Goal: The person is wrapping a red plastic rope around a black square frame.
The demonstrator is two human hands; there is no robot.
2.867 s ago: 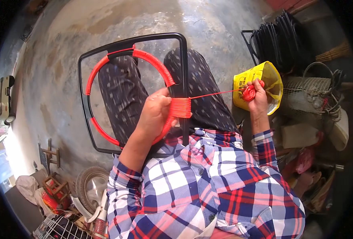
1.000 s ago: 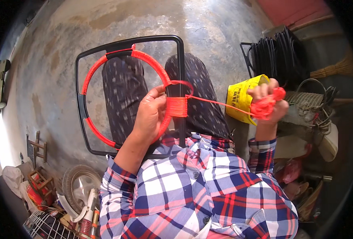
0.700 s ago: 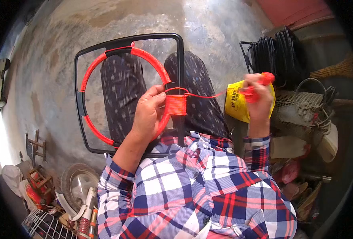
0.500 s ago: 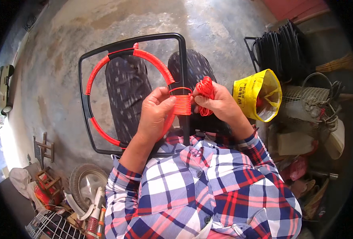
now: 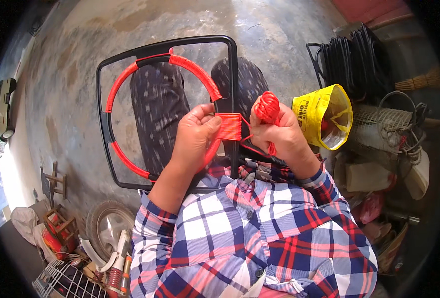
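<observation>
Across my lap lies a black squarish frame (image 5: pixel 167 44) with a round inner ring wrapped in red cord (image 5: pixel 194 70). My left hand (image 5: pixel 196 133) is closed at the ring's right side, thumb and fingers pinching the edge of a flat band of red cord (image 5: pixel 230 126). This band's tight, side-by-side turns span the ring and the frame's right bar. My right hand (image 5: pixel 278 130), just right of the bar, is closed around a bundle of red cord (image 5: pixel 267 107). Strands run between the band and this hand; some cord hangs below its fingers.
To the right stands an open yellow bag (image 5: pixel 309 119). Behind it are stacked black frames (image 5: pixel 346 62) and a straw broom (image 5: pixel 418 80). A wire-mesh roll (image 5: pixel 379 124) lies beyond the bag. At lower left are a wheel (image 5: pixel 110 226), a wire basket (image 5: pixel 66 280) and small wooden stools (image 5: pixel 56 184).
My right hand has moved slightly right, away from the bar, and turned the cord bundle upward. The loose loop above the band has been drawn down. My left hand keeps its pinch.
</observation>
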